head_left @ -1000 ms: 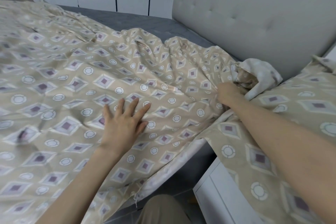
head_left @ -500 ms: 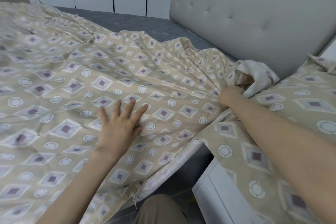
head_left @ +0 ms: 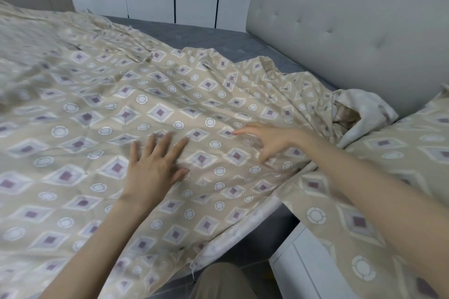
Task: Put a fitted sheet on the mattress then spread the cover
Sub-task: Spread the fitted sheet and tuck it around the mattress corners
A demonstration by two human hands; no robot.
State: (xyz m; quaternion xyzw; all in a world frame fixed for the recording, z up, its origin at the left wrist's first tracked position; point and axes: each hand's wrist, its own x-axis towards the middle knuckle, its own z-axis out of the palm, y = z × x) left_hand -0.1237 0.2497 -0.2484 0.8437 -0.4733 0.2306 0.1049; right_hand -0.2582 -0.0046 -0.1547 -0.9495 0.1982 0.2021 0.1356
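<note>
Sheet lies flat beneath left grip and right grip.

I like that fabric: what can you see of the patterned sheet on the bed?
The patterned sheet is beige cloth printed with purple-centred diamonds and white rings. It lies wrinkled over the grey mattress, leaving a strip bare by the headboard, where one corner bunches showing its pale underside. The left hand presses flat on it; the right hand touches it, fingers spread.
</note>
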